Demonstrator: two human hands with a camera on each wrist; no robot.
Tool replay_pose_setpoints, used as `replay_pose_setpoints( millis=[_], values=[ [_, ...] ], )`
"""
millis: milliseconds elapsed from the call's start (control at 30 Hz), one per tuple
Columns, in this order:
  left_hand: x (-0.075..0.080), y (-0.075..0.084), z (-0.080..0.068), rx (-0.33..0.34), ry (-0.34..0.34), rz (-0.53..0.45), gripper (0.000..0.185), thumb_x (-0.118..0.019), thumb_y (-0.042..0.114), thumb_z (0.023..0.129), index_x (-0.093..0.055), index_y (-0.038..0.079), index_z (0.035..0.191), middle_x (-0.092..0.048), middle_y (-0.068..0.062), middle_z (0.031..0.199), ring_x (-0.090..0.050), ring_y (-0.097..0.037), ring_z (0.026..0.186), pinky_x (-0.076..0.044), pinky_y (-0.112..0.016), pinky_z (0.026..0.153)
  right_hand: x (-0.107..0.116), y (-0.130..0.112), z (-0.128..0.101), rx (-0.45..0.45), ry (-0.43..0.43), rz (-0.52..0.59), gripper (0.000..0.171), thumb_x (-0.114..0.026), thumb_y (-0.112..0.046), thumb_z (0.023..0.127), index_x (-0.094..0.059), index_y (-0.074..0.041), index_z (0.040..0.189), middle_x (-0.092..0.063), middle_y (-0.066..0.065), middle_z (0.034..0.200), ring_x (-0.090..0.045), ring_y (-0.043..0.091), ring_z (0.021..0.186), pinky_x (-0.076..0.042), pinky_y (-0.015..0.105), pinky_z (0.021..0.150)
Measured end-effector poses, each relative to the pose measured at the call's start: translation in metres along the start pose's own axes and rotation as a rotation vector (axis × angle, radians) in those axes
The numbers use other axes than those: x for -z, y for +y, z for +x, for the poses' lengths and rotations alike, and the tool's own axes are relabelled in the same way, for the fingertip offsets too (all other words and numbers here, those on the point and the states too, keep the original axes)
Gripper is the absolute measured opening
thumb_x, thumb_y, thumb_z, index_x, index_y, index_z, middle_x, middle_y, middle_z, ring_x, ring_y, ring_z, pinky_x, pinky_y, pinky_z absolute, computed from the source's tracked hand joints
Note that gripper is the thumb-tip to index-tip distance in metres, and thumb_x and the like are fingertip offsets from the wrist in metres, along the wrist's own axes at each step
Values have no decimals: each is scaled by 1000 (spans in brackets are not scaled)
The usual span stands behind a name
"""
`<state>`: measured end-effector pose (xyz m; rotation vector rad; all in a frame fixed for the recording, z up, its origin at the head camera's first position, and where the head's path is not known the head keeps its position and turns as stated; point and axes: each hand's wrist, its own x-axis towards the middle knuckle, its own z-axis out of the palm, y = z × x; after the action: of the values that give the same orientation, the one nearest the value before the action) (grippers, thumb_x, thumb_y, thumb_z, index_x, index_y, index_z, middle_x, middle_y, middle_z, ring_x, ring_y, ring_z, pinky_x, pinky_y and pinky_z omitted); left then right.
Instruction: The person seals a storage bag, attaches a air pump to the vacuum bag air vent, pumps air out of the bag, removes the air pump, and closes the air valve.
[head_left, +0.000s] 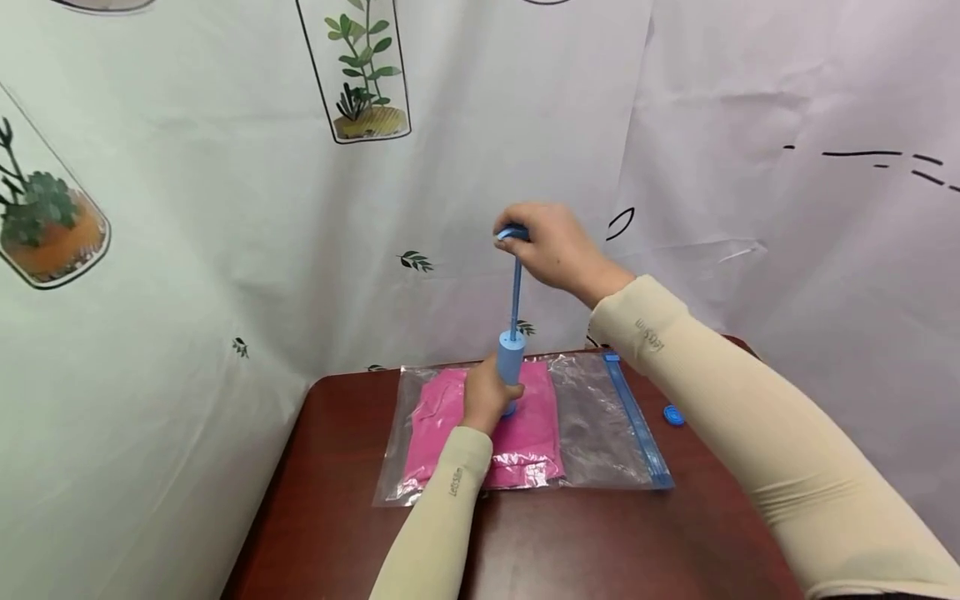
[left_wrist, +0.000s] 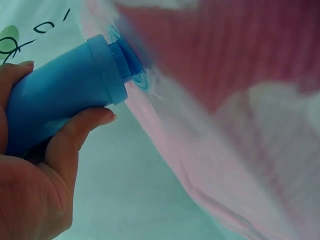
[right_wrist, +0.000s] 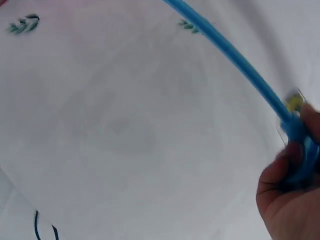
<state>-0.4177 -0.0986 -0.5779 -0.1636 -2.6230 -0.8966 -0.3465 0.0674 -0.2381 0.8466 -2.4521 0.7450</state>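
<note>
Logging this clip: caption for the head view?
Left hand steadies blue pump on bagged pink cloth; right hand grips its raised handle.

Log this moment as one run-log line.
left hand grips pump barrel on bag valve | right hand holds plunger handle, rod extended | pink cloth in clear bag on table

1. Tabletop (head_left: 540,542): dark red-brown, glossy.
2. Clear plastic bag (head_left: 592,425): lies flat at centre, blue zip strip along its 3 o'clock edge, pink cloth (head_left: 525,442) inside.
3. Small blue cap (head_left: 673,414): at 3 o'clock, just beside the bag.
</note>
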Motion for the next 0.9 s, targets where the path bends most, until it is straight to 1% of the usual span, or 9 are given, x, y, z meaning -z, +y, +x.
replay_pose_setpoints(
  millis=[67,133,267,433,567,633,733,833,900],
  values=[
    [2,3,1,-2,5,0,49,-104,36,72,-75,21,108,-85,-2,99,-78,-23,87,-66,-44,83,4,-3,2,-2,19,0,22,-70,-16,114,-80,-6,130,-81,15,132,-76,34,123,-62,49,108],
    [4,4,3,-4,17,3,48,-104,36,71,-75,20,107,-85,-2,98,-77,-23,87,-66,-44,82,-4,0,-2,-6,27,0,25,-69,-17,115,-79,-4,134,-80,17,134,-76,35,125,-62,49,109],
    [4,6,2,-22,23,1,49,-104,37,71,-76,21,108,-85,-1,98,-78,-24,88,-65,-45,84,-37,17,-22,-11,11,10,26,-70,-15,113,-78,0,133,-81,20,131,-77,37,120,-63,51,107],
    [-2,2,-1,-66,35,-16,53,-102,36,69,-78,20,113,-85,-2,97,-78,-27,88,-65,-48,84,-87,38,-60,-20,-105,13,25,-72,-16,112,-79,1,129,-78,19,125,-76,35,114,-65,49,100],
    [-5,-1,-3,-94,33,3,55,-101,37,69,-77,21,116,-85,-2,99,-78,-27,89,-65,-49,84,-112,45,-81,-60,-98,44,17,-71,-14,113,-78,-3,122,-75,16,121,-74,34,112,-65,49,99],
    [-5,-1,-3,-111,26,13,55,-101,39,70,-77,22,116,-85,-1,100,-79,-27,90,-66,-49,84,-115,46,-84,-72,-82,46,15,-70,-14,114,-77,-3,121,-75,16,122,-75,34,115,-64,50,101],
    [-5,-1,-1,-120,24,16,54,-101,40,72,-77,21,116,-85,-1,99,-79,-26,90,-66,-48,84,-111,45,-81,-72,-125,31,18,-67,-15,115,-76,-2,124,-75,18,125,-74,35,117,-64,50,103],
    [-4,-1,0,-104,22,7,53,-101,39,72,-77,19,115,-85,-3,99,-79,-27,89,-66,-47,84,-100,41,-72,-65,-177,13,22,-65,-16,116,-75,0,128,-73,19,127,-74,35,118,-64,49,103],
    [-4,-1,1,-81,19,1,53,-101,38,71,-77,18,114,-85,-4,99,-79,-28,89,-66,-48,85,-86,36,-63,-56,-189,15,22,-65,-15,116,-75,1,128,-72,20,127,-73,36,117,-64,48,102]
  ],
)
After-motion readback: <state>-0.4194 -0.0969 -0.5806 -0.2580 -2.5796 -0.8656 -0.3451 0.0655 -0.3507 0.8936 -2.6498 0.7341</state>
